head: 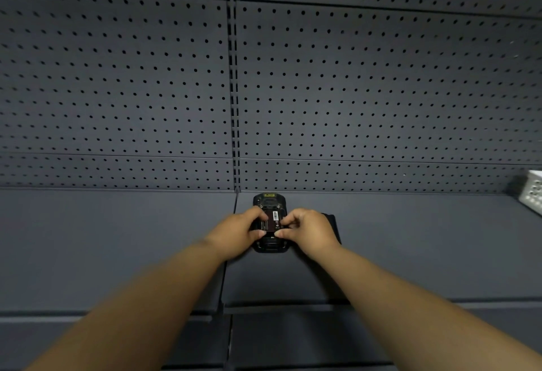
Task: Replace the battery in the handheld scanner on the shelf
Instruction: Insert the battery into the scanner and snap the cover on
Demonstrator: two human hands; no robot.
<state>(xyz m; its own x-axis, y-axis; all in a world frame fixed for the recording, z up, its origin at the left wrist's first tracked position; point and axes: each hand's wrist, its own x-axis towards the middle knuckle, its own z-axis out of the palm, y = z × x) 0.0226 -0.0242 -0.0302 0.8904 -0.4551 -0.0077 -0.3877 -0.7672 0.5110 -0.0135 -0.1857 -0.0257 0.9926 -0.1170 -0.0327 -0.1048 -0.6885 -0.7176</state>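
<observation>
A black handheld scanner [269,201] lies face down on the dark grey shelf [410,247], its back compartment uncovered. A dark battery [271,221] with a white barcode label sits in that compartment. My left hand [237,231] grips the battery's left edge between fingers and thumb. My right hand [308,228] pinches its right edge the same way. Whether the battery is fully seated or slightly lifted cannot be told. A flat black piece [333,224], possibly the battery cover, lies on the shelf just behind my right hand, mostly hidden.
A grey pegboard wall [146,92] rises behind the shelf. A white perforated basket [532,191] stands at the far right edge. A seam between two shelf panels [231,253] runs just left of the scanner. A lower shelf edge [293,309] shows below my forearms.
</observation>
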